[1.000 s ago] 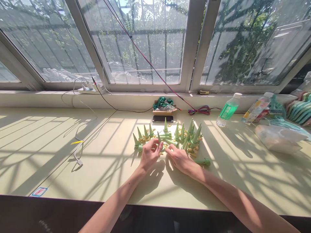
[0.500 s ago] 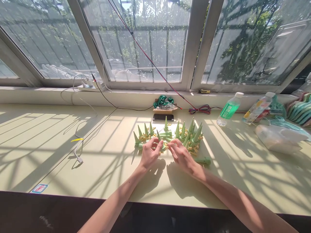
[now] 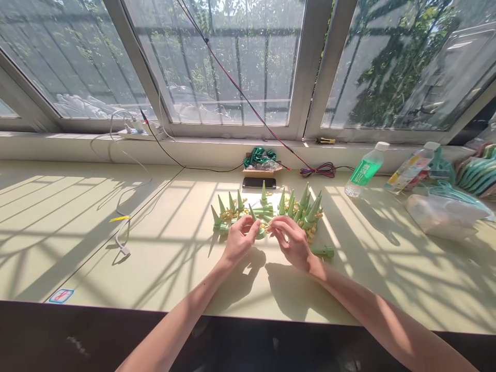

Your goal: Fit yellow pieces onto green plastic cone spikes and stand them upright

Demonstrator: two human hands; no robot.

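My left hand (image 3: 239,242) is closed around a green cone-tipped plastic piece (image 3: 253,213), whose point sticks up past the thumb. Close beside it, my right hand (image 3: 291,242) has its fingertips pinched together near the held piece. Whatever lies between those fingertips is too small and too hidden to name. More green cone pieces (image 3: 216,219) stand in a row beyond my left hand, with small yellow bits among them. A denser cluster of green cones (image 3: 311,213) rises behind my right hand. One green cylindrical part (image 3: 324,251) lies by my right wrist.
A dark phone (image 3: 259,183) lies before a small box of green material (image 3: 261,161). Coiled red-and-black wire (image 3: 324,169), a green-labelled bottle (image 3: 366,170) and a plastic bag (image 3: 442,217) are to the right. A white cable (image 3: 123,243) trails on the left.
The whole view has shifted slightly. My right fingers have curled a little and sit slightly higher beside the piece; my left hand keeps its grip on the cone piece.
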